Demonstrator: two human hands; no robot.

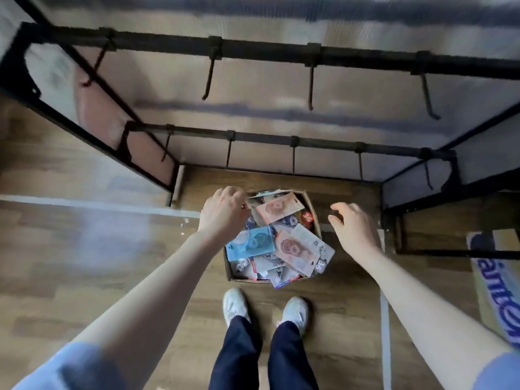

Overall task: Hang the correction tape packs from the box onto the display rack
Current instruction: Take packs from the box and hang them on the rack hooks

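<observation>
An open cardboard box [313,211] stands on the wooden floor in front of my feet, filled with several correction tape packs, among them an orange pack [277,208] and a blue pack [250,243]. My left hand [222,212] hovers over the box's far left corner with fingers bent downward; no pack shows in it. My right hand [353,228] is just right of the box, fingers loosely curled and holding nothing. The black display rack has an upper bar [267,52] and a lower bar [261,137], both with bare hooks.
My white shoes [236,305] stand close behind the box. A large carton with blue lettering [495,277] lies at the right. The rack's side frames [422,204] reach the floor on both sides of the box. The view is motion-blurred.
</observation>
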